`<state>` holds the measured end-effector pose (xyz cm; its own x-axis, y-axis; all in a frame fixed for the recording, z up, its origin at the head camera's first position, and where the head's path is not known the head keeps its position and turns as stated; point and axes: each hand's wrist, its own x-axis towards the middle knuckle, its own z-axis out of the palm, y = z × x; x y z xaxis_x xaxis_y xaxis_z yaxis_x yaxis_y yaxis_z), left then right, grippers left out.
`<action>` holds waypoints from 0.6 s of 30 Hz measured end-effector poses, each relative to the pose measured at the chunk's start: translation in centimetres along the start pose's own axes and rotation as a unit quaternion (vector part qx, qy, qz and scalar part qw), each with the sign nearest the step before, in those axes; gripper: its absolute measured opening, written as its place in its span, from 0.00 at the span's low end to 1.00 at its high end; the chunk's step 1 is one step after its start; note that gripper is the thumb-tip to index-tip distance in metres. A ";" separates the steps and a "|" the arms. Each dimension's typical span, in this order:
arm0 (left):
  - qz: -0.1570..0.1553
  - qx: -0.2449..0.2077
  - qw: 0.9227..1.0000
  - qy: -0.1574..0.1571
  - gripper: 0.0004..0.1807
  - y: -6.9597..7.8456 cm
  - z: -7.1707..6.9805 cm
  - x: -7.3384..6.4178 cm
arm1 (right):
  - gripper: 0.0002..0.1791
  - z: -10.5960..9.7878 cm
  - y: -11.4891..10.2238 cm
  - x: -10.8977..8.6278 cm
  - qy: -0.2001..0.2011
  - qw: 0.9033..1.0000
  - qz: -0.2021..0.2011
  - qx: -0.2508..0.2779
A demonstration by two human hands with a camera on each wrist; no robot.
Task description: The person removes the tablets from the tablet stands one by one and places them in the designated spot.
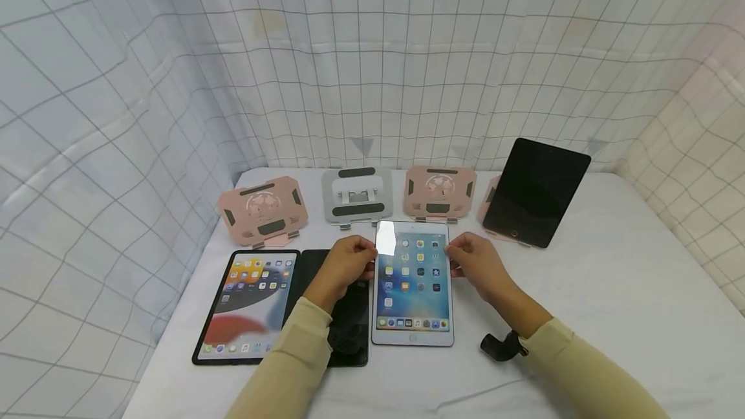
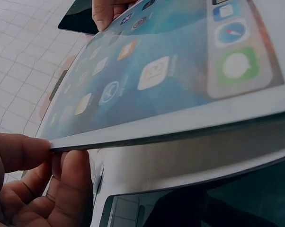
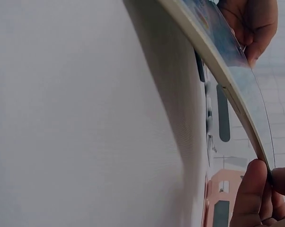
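Observation:
A white tablet (image 1: pixel 413 335) with a lit home screen is held between both hands, its round button towards the person. My left hand (image 1: pixel 348 260) pinches its left edge near the far end, thumb on top and fingers beneath, as the left wrist view shows. At the opposite edge my right hand (image 1: pixel 474 258) pinches the tablet the same way. In the right wrist view the tablet's side (image 3: pixel 227 87) stands up off the white table, with a shadow beneath. A grey tablet stand (image 1: pixel 357 194) and a pink stand (image 1: pixel 440 189) are just beyond the tablet's far edge.
At the left lies a lit tablet (image 1: pixel 247 315) with a black border, beside a dark glossy slab (image 1: pixel 355 357) partly under my left forearm. Another pink stand (image 1: pixel 264 209) is at the back left. A dark tablet (image 1: pixel 537 189) leans on a pink stand at the back right.

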<state>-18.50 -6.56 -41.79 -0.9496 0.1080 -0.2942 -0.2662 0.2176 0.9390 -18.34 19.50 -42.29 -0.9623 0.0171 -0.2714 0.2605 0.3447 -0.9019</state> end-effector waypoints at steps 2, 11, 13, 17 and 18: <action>-0.006 0.003 1.000 -0.010 0.08 -0.1 -0.2 0.0 | 0.10 0.2 0.2 -0.1 -0.003 1.000 0.003 0.004; -0.018 0.022 0.998 -0.051 0.07 -1.1 -0.8 0.2 | 0.07 1.0 1.0 -0.1 -0.013 1.000 -0.006 0.019; -0.016 0.038 0.998 -0.057 0.06 -1.2 -0.9 0.3 | 0.07 1.1 1.2 0.0 -0.016 1.000 -0.009 0.015; -0.011 0.088 0.994 -0.059 0.05 -1.3 -1.1 0.3 | 0.07 1.1 1.3 0.1 -0.026 1.000 -0.008 0.000; -0.008 0.102 0.993 -0.059 0.05 -1.3 -1.2 0.3 | 0.07 1.2 1.3 0.1 -0.030 1.000 -0.008 -0.007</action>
<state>-18.62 -7.98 -42.84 -0.9162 0.2136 -0.3391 -0.2308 0.4106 0.8821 -17.97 18.84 -43.90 -0.9601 -0.0442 -0.2762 0.2430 0.3567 -0.9020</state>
